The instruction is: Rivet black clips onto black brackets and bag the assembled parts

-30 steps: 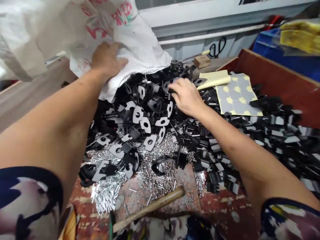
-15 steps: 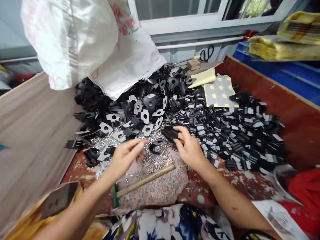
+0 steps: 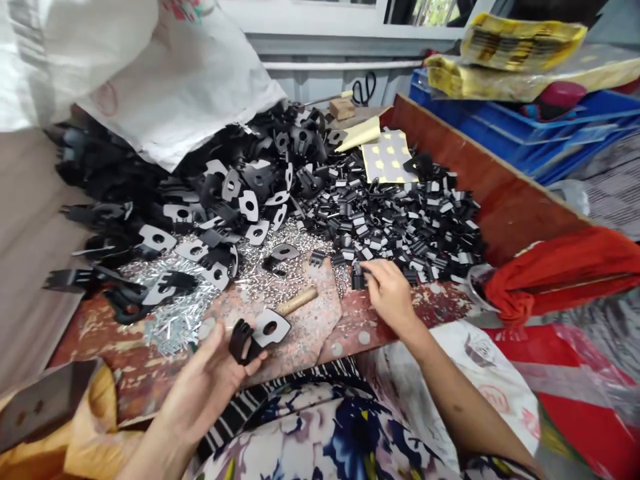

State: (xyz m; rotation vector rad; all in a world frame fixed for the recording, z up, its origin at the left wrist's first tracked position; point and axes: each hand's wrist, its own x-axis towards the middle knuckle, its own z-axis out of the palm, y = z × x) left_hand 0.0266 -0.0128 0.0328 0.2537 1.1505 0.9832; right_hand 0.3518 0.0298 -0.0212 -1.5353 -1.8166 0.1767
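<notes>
My left hand (image 3: 213, 373) is closed on a black plastic clip part (image 3: 243, 340) that has a light grey pad with a round hole. It holds the part low over the pinkish stone slab (image 3: 320, 323). Over at the slab's right, my right hand (image 3: 393, 293) has thumb and fingers pinched at a small black clip piece (image 3: 358, 277) at the near edge of the small-piece pile. One more black clip part (image 3: 281, 257) lies on the metal pins (image 3: 273, 277). Behind the held part, a hammer's wooden handle (image 3: 299, 300) shows; its head is mostly hidden.
Large black parts (image 3: 225, 183) are heaped at left under a white sack (image 3: 200, 80). Small black pieces (image 3: 400, 220) pile up at right, with a sticker sheet (image 3: 390, 157) behind. A red-brown board (image 3: 465, 157) bounds the right side; a blue crate (image 3: 480, 120) stands beyond.
The black clip part that was in my right hand appears now in my left, drawn nearer my body. My right hand has moved to the small pieces. The view has shifted right.
</notes>
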